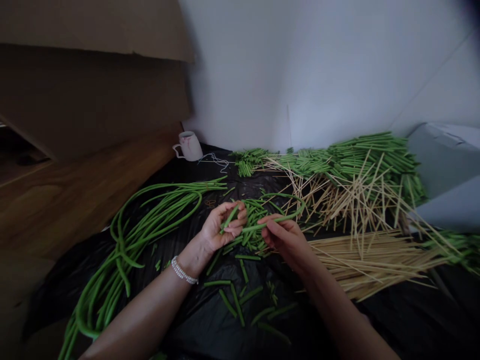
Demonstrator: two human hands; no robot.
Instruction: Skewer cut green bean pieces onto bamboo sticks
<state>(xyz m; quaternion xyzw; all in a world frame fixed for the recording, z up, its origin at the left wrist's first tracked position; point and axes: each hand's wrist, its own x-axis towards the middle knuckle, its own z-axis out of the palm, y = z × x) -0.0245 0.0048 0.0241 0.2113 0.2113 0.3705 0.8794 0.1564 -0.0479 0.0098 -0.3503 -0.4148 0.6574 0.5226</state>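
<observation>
Both hands are over a pile of cut green bean pieces (254,237) on black plastic sheeting (165,290). My left hand (224,225), with a beaded bracelet (183,271) at its wrist, is closed on a short piece of green bean (229,218). My right hand (282,235) pinches a long green bean (290,216), whose far part curves back behind the fingers. The long bean's near end reaches the fingers of my left hand. More short pieces lie scattered in front of the pile.
A bundle of long beans (157,215) curves along the left. Thin wooden sticks (367,260) lie at the right, below stacked skewered bean pieces (375,160). A white mug (190,147) stands near the wall, beside white string (217,161). Cardboard (93,90) rises at upper left.
</observation>
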